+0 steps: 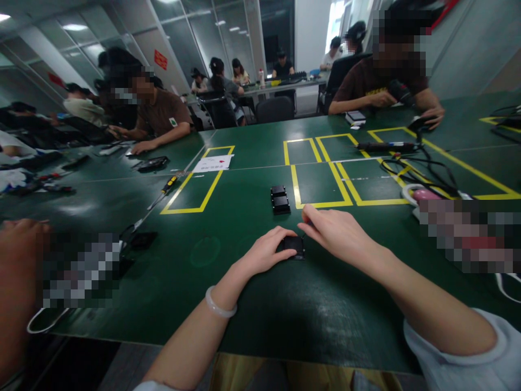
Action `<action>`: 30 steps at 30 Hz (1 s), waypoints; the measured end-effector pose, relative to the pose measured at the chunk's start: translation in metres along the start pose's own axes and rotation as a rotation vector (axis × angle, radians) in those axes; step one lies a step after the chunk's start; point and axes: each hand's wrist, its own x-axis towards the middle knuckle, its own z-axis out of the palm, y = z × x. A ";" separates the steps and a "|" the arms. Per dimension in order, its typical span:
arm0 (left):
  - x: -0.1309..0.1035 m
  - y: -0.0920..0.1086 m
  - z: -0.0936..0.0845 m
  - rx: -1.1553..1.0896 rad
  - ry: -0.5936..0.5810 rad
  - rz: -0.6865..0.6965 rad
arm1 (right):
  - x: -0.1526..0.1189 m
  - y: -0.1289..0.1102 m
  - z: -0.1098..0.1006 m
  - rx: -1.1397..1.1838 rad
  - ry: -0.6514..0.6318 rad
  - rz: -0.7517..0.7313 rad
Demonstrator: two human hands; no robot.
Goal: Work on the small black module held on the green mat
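Note:
My left hand [268, 247], with a pale bangle on its wrist, grips a small flat black square part [294, 246] against the green table, thumb along its near side and fingers along its far side. My right hand [329, 225] is just to the right of that part, fingers curled in a pinch close to its upper right corner. Whatever the pinch holds is hidden or too small to name. Beyond both hands lie two similar black square parts [280, 199], one behind the other and close together.
Yellow tape outlines [323, 205] mark the green table [240, 304]. A screwdriver [169, 184] and a paper sheet [214, 163] lie left. At right are black cables [431, 168] and a tape roll [409, 193]. Another person's arm [20, 293] reaches in at left; co-workers sit opposite.

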 end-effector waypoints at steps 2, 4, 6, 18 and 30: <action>0.000 0.000 0.000 -0.003 0.002 0.003 | 0.000 0.001 0.001 -0.013 -0.004 0.001; 0.000 0.000 0.000 -0.007 0.003 0.007 | -0.001 0.002 0.002 0.005 0.001 -0.013; 0.000 0.001 0.000 -0.008 0.001 0.009 | -0.001 0.002 0.002 0.036 0.014 -0.028; 0.000 0.001 -0.001 0.000 -0.006 0.004 | 0.002 0.004 0.004 -0.017 0.012 0.015; 0.000 0.000 0.000 0.005 -0.005 0.000 | 0.000 0.002 0.000 0.004 0.005 -0.009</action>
